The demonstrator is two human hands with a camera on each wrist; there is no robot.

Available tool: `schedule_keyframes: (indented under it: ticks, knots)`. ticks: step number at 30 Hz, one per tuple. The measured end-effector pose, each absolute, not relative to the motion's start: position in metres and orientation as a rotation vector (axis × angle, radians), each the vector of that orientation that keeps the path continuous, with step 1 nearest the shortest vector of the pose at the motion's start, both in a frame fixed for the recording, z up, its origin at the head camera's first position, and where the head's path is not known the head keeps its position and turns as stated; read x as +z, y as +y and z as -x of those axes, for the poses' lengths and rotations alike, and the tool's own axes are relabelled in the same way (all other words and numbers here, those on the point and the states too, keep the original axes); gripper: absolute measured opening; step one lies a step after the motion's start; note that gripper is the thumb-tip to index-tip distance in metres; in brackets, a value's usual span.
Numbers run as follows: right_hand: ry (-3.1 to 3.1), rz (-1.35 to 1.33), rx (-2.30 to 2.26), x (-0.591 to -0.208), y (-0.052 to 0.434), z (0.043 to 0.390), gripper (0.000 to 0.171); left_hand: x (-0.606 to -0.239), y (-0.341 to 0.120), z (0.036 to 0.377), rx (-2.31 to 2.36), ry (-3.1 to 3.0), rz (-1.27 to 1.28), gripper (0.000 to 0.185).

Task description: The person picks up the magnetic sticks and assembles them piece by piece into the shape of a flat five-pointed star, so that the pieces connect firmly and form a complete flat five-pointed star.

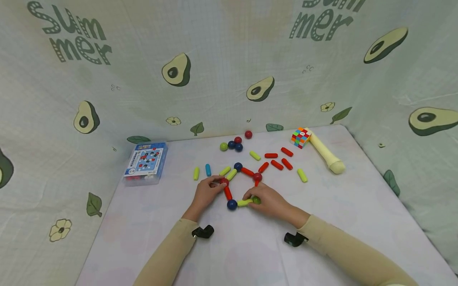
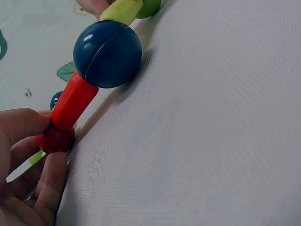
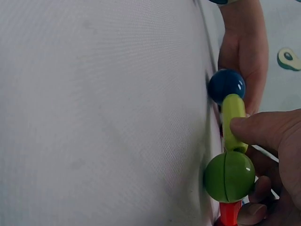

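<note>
Balls and rods lie joined in a ring on the table. My left hand (image 1: 208,194) grips the red ball (image 2: 57,140) at the ring's left corner, thumb and fingers around it. A red rod (image 1: 228,193) runs from that ball to the near blue ball (image 1: 232,204). My right hand (image 1: 269,200) pinches the yellow-green rod (image 3: 233,117) between that blue ball and the green ball (image 3: 229,176), with fingers beside the green ball. Beyond it, another red rod (image 3: 230,213) leads toward the right red ball (image 1: 257,177). The far corner is another blue ball (image 1: 237,167).
Several loose red rods (image 1: 277,165) lie to the right behind the ring. Loose balls (image 1: 238,147) cluster at the back. A blue rod (image 1: 208,170) lies left, near a boxed set (image 1: 146,163). A puzzle cube (image 1: 301,137) and a pale yellow stick (image 1: 326,154) are at back right.
</note>
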State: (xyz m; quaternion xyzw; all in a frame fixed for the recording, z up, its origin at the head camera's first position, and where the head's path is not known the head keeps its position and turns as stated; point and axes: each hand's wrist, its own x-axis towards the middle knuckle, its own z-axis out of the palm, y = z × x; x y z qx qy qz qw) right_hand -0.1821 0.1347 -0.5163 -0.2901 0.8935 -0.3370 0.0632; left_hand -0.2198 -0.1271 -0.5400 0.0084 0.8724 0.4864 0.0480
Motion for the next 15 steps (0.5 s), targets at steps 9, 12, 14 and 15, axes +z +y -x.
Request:
schedule_keyframes:
  ticks: [9, 12, 14, 15]
  knots:
    - [2.716, 0.873, -0.992, -0.5173, 0.1334, 0.1827, 0.02, -0.5423, -0.1285, 0.2211, 1.494, 2.65, -0.038, 0.034]
    - [2.718, 0.867, -0.989, -0.5178, 0.1335, 0.1829, 0.02, -0.5424, -0.1288, 0.2208, 1.496, 2.648, -0.038, 0.034]
    - [2.718, 0.862, -0.988, -0.518, 0.1335, 0.183, 0.02, -0.5422, -0.1287, 0.2205, 1.497, 2.646, -0.037, 0.034]
    - [2.718, 0.861, -0.988, -0.5181, 0.1335, 0.1831, 0.02, -0.542, -0.1287, 0.2202, 1.498, 2.644, -0.036, 0.034]
